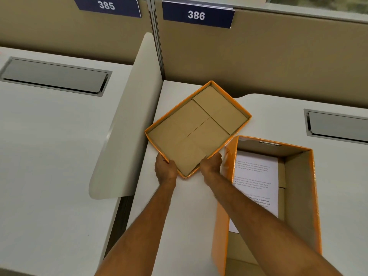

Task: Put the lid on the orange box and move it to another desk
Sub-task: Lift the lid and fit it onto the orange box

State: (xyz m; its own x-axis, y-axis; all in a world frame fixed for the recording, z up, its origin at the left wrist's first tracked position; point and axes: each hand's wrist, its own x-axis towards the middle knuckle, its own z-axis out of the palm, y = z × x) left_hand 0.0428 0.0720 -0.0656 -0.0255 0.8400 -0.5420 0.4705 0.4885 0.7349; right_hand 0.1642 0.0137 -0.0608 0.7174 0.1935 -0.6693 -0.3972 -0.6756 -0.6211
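Note:
The orange lid (197, 128) lies upside down, turned like a diamond, its brown cardboard inside facing up, on the desk marked 386. My left hand (165, 169) grips its near left edge and my right hand (211, 163) grips its near right edge, both beside the near corner. The open orange box (298, 196) stands at the right, touching or nearly touching the lid's right edge. A printed sheet of paper (256, 182) lies inside it. My right forearm crosses over the box's near left part.
A pale rounded divider panel (127, 120) separates this desk from the desk marked 385 (49, 156) on the left. Each desk has a grey metal cable flap (55, 75), the other at far right (338, 126). Tan partition walls run along the back.

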